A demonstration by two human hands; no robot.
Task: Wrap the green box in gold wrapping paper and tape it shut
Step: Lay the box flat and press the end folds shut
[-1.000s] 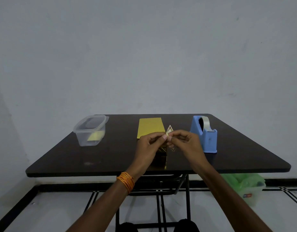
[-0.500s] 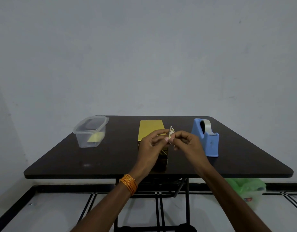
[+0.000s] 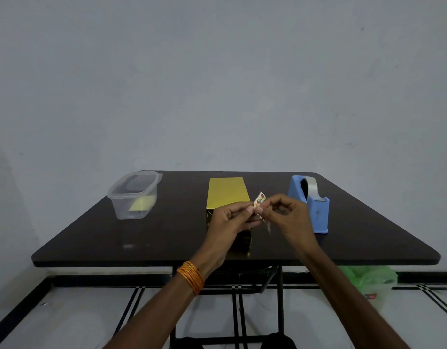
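At the far left of the dark bench [image 3: 167, 235] stands a clear tub [image 3: 134, 195], open-topped, with a flat yellow piece lying in its bottom. Right of it, at the middle of the bench, sits the box [image 3: 227, 195], wrapped in gold paper, its long top face bright and its near end dark and partly hidden behind the hands. The left hand [image 3: 230, 222], an orange band [image 3: 191, 277] on its wrist, is raised in front of the box; its fingers [image 3: 249, 211] are curled, thumb and forefinger pinching the lower edge of a small sticker [image 3: 259, 199] with a coloured print. The right hand [image 3: 290, 217] meets it from the other side, thumb tip just beside the left thumb, fingers clamped on the same sticker. A thin pale strip hangs below the right thumb; what it is cannot be told. Behind the right hand, near the bench's right side, stands a blue dispenser [image 3: 309, 205] with a roll of clear tape, apart from the box. Under the bench's right edge a green bag [image 3: 368, 278] lies on the floor.
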